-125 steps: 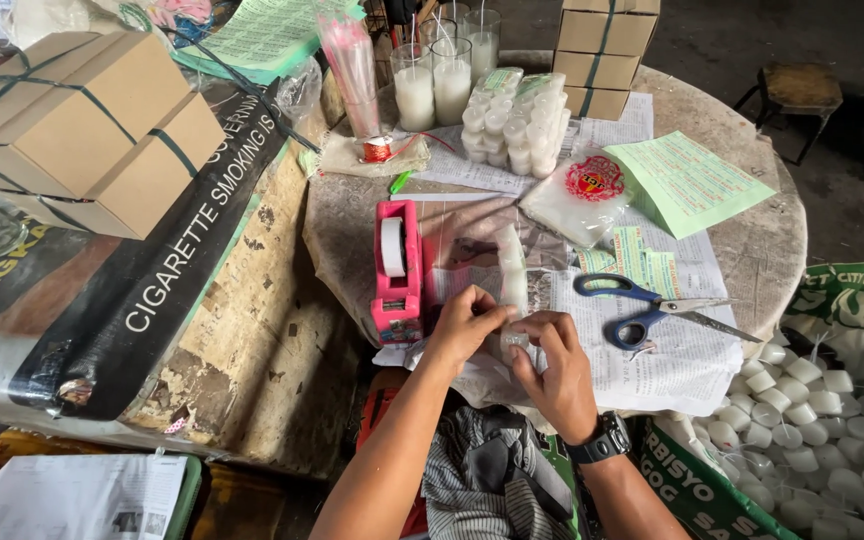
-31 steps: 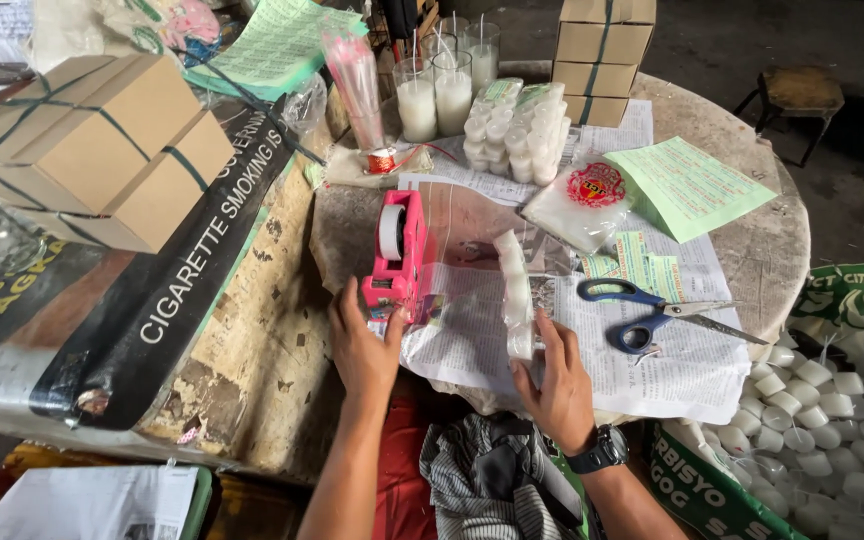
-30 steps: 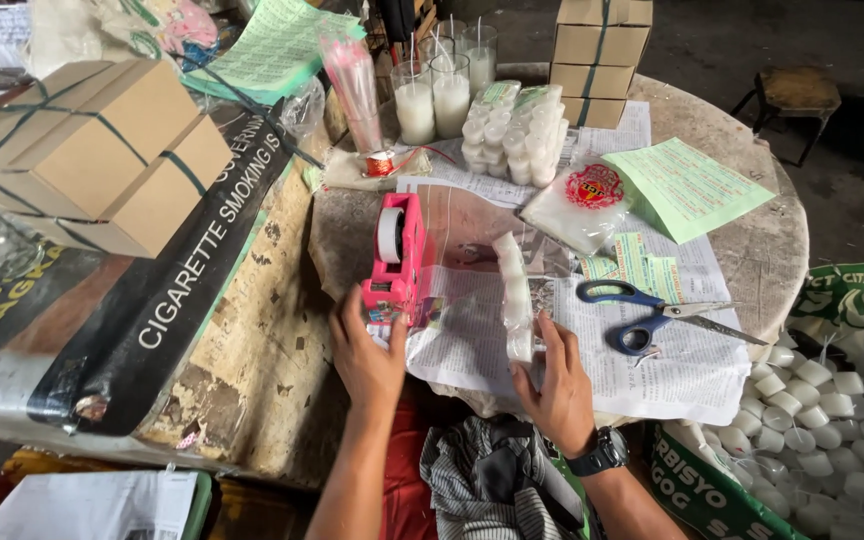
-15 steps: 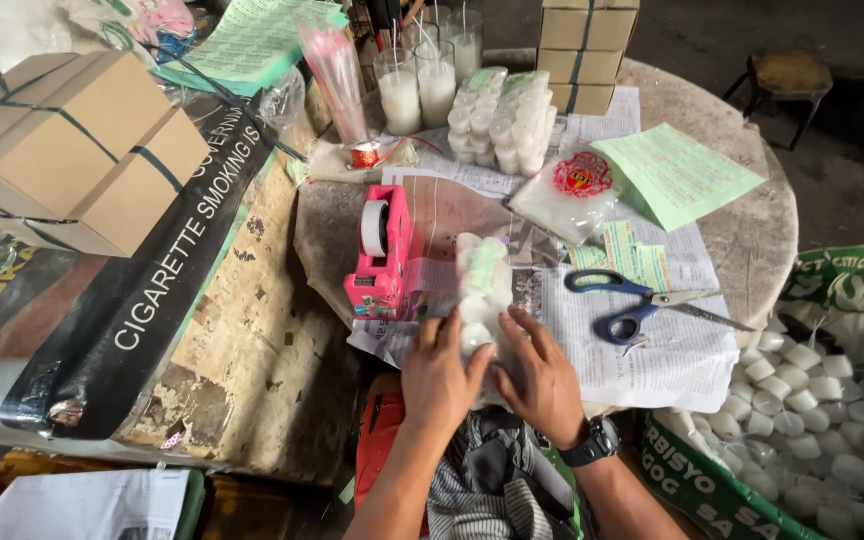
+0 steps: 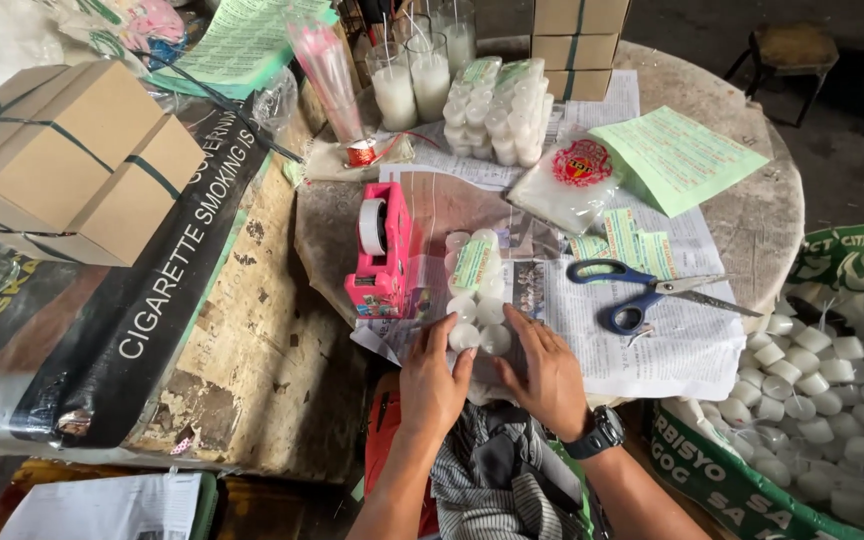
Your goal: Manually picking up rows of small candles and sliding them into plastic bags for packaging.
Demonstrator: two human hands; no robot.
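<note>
A clear plastic packet of small white candles (image 5: 476,285) lies flat on newspaper on the round table, a green paper label inside it. My left hand (image 5: 433,377) and my right hand (image 5: 544,370) press on its near end, fingers spread over the plastic. A pink tape dispenser (image 5: 382,248) stands just left of the packet. Blue-handled scissors (image 5: 642,293) lie to the right on the newspaper.
Finished candle packets (image 5: 500,108), tall glass candles (image 5: 412,70), stacked cardboard boxes (image 5: 572,35) and green leaflets (image 5: 677,155) sit at the back. Strapped cartons (image 5: 72,150) rest at left. A sack of loose white candles (image 5: 832,400) stands at right.
My left hand left the tape dispenser and joined my right on the packet. The packet has been turned from on edge to lying flat.
</note>
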